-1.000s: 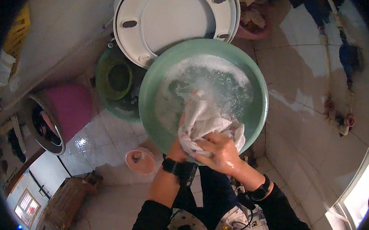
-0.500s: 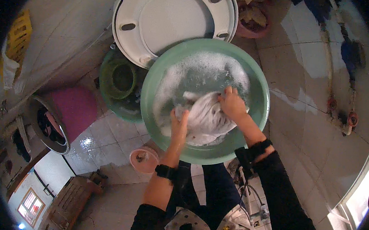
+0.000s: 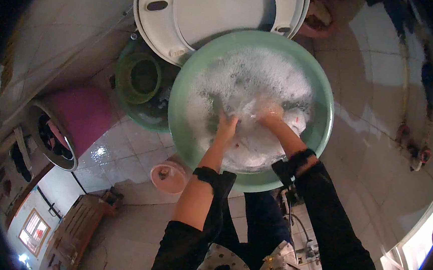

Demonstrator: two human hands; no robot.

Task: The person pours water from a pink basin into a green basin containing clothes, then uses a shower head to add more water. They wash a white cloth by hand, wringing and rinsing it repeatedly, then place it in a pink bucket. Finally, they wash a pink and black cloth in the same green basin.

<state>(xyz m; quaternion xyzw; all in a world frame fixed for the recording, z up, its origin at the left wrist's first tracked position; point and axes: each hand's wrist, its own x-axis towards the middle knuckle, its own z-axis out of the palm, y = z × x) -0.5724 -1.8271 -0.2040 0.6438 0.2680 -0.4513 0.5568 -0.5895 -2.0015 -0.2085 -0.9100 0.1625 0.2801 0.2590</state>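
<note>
A large green basin [image 3: 323, 135] holds soapy water with thick white suds. In its near half lies a wet, bunched white cloth [image 3: 253, 150], partly under the foam, with a bulge of it showing beside my right wrist. My left hand [image 3: 227, 125] is at the cloth's left edge, its thumb in sight and its fingers closed on the fabric, their tips hidden by suds. My right hand [image 3: 269, 110] presses down into the water and cloth near the middle. Motion and splashing smear its fingers. Dark straps circle both wrists.
A white lid-like ring [image 3: 158, 35] stands behind the basin. At its left are a smaller green tub [image 3: 121, 96] and a pink-sided container [image 3: 95, 114]. A small pink bucket [image 3: 167, 189] sits on the tiled floor. Pipes [image 3: 405, 93] run along the right wall.
My right hand has gone from the top of the cloth down into the suds. The cloth has sunk and spread, with more foam over it. The view has shifted slightly.
</note>
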